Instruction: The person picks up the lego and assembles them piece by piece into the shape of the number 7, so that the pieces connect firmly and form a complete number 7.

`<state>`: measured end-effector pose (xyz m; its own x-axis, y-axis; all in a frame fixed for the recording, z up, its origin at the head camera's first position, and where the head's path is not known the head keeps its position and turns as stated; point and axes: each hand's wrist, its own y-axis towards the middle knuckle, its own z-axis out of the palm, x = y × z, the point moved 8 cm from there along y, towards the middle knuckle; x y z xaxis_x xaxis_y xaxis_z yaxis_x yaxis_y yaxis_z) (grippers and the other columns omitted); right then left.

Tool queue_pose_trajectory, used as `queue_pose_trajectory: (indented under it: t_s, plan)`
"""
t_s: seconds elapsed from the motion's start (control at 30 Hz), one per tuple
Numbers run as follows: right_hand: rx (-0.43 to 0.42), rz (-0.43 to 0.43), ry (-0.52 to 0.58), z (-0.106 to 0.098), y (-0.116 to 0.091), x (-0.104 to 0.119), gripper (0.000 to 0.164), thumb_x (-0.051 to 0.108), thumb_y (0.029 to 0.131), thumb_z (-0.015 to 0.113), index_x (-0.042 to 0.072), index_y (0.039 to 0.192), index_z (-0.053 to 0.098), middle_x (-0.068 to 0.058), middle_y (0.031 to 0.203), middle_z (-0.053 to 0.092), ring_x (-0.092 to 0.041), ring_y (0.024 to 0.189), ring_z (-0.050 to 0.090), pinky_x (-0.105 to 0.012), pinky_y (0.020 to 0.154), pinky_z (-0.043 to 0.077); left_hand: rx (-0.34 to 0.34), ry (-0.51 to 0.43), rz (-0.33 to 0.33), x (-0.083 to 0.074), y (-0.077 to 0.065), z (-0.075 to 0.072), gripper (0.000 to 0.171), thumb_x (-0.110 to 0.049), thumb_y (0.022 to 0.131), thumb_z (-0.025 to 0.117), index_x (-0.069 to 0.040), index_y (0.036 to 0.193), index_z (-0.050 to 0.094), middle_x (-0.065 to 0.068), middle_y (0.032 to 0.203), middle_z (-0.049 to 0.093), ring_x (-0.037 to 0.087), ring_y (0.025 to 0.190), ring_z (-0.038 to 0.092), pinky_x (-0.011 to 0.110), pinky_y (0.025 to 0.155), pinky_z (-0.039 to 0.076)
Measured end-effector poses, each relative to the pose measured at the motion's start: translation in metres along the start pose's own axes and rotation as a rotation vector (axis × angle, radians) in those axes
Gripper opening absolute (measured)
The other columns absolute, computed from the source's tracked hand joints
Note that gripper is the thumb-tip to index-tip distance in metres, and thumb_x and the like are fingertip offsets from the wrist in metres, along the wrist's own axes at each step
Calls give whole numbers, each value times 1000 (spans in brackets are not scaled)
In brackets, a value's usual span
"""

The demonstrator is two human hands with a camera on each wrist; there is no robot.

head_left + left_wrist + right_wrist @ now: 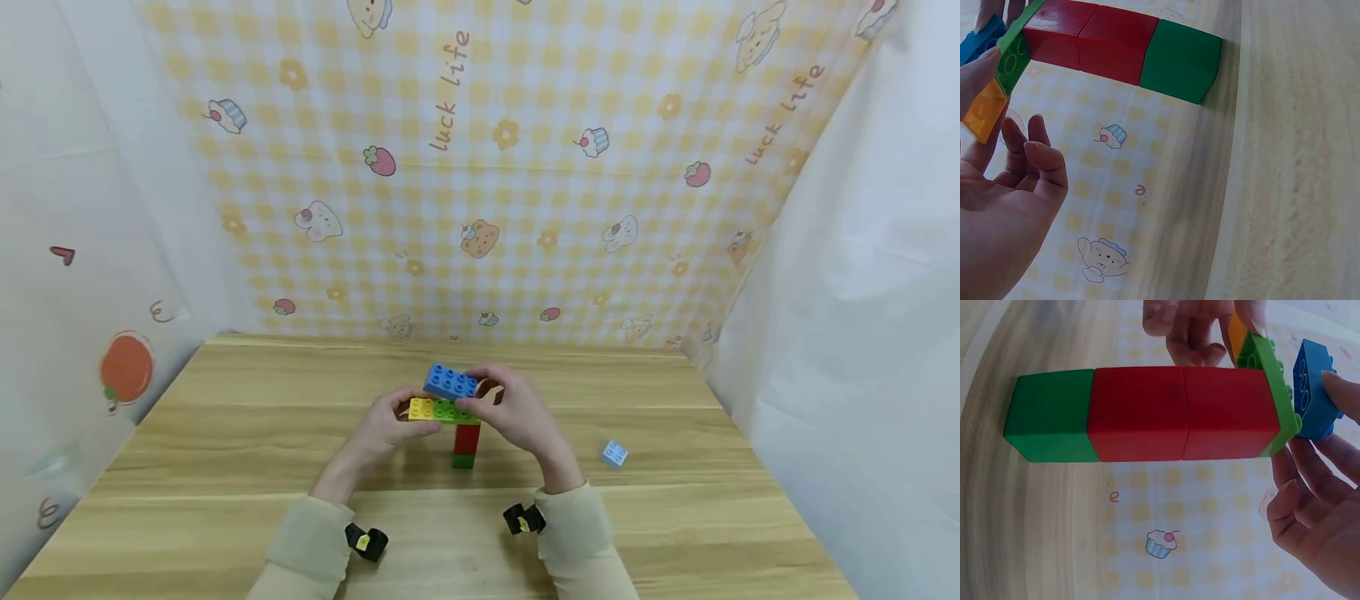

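Observation:
A tower stands on the table, with a dark green block [1182,59] at the bottom and two red blocks [1138,415] above it. Across its top lies a light green brick [1279,394], jutting out to the left. A yellow brick [421,408] sits at that jutting end, pinched between the thumb and fingers of my left hand [381,429]. My right hand [519,414] grips a blue brick [450,382] with several studs, tilted just above the light green one. In the right wrist view, a gap shows between part of the blue brick and the green studs.
A small light blue brick [614,453] lies on the wooden table [247,433], to the right of the tower. Behind the table hangs a yellow checked cloth [525,200], and white sheets [847,333] hang at both sides.

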<state>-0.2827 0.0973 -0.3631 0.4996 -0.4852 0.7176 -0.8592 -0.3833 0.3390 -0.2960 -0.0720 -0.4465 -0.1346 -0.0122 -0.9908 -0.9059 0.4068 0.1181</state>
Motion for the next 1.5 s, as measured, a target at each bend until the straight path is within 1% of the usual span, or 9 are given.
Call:
queue_pose_trajectory:
  t_s: [0.13, 0.27, 0.47, 0.67, 0.9, 1.13, 1.3, 1.5]
  plan:
    - [14, -32, -27, 6, 0, 6, 32, 24, 88, 75, 12, 117, 68, 6, 102, 63, -16, 90, 57, -29, 67, 49, 1, 13, 5, 0, 0, -1, 49, -16, 86, 77, -1, 128, 57, 14, 123, 58, 27, 106, 58, 32, 85, 52]
    - [13, -49, -24, 8, 0, 9, 31, 23, 89, 74, 11, 117, 69, 5, 101, 63, -16, 89, 56, -30, 67, 48, 6, 16, 11, -1, -1, -1, 52, -16, 86, 77, -1, 131, 55, 14, 124, 59, 28, 106, 58, 33, 84, 52]
    - [25, -49, -29, 11, 0, 9, 31, 23, 89, 75, 13, 117, 69, 6, 98, 62, -15, 87, 55, -31, 68, 48, 22, 16, 23, -3, 0, 0, 56, -17, 87, 77, 0, 134, 53, 14, 126, 58, 28, 108, 58, 33, 86, 52]
    - [42, -50, -52, 16, 0, 8, 30, 23, 88, 75, 12, 116, 68, 8, 98, 62, -11, 87, 54, -29, 68, 50, 34, 7, 39, -3, 0, 2, 52, -13, 87, 76, 1, 132, 54, 15, 122, 60, 27, 105, 59, 32, 85, 52]
    - [86, -51, -58, 22, -1, 9, 30, 24, 90, 73, 11, 117, 67, 5, 107, 63, -12, 91, 56, -28, 70, 51, 39, 10, 42, -1, 1, 2, 49, -11, 88, 74, 6, 129, 54, 16, 119, 61, 25, 104, 59, 31, 87, 51]
    - [105, -44, -71, 26, -1, 8, 32, 24, 91, 73, 10, 119, 67, 3, 110, 63, -13, 94, 57, -28, 72, 51, 32, 15, 35, -2, 1, 2, 48, -11, 87, 75, 7, 127, 55, 15, 117, 62, 25, 103, 59, 30, 86, 51]
    - [109, -61, -78, 27, -1, 9, 32, 22, 90, 73, 10, 119, 67, 2, 110, 64, -13, 94, 58, -28, 77, 51, 22, 31, 28, -2, 0, 1, 48, -13, 87, 76, 7, 126, 56, 15, 116, 62, 24, 103, 59, 30, 87, 51]
    - [120, -63, -99, 28, -2, 9, 36, 17, 88, 76, 8, 120, 65, 0, 111, 64, -14, 96, 58, -29, 83, 50, 27, 32, 20, -2, 0, 2, 49, -13, 87, 75, 7, 127, 55, 16, 118, 62, 25, 104, 59, 30, 87, 50]
